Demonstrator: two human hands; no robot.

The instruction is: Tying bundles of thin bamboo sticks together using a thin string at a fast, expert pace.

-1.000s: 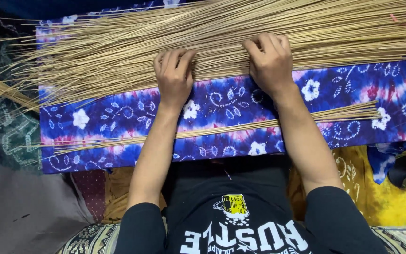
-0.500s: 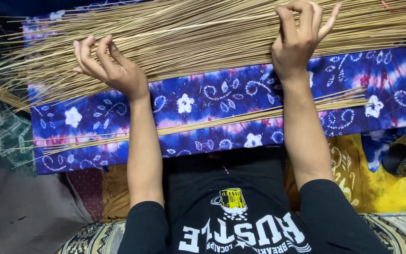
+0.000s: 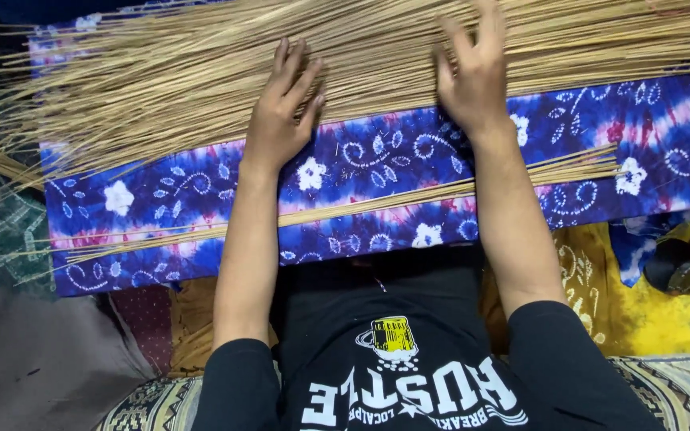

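A wide heap of thin tan sticks (image 3: 201,88) is spread over a blue-purple flowered cloth (image 3: 377,160), w/ a thin separate bundle (image 3: 441,191) laid nearer the person. Left hand (image 3: 281,120) is pressed flat, fingers open, on the heap; right hand (image 3: 469,76) is blurred, fingers spread, nothing gripped.

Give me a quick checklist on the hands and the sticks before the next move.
1. Left hand flat on the big pile of thin sticks: ok.
2. Right hand on the same pile, fingers spread: ok, though blurred.
3. Either hand closed in a grip on sticks: not ok, both lie open.
4. Small bundle of sticks apart from the pile, nearer the body: ok.
5. Blue patterned cloth under both: ok.
6. Pile's left ends even: not ok, splayed.
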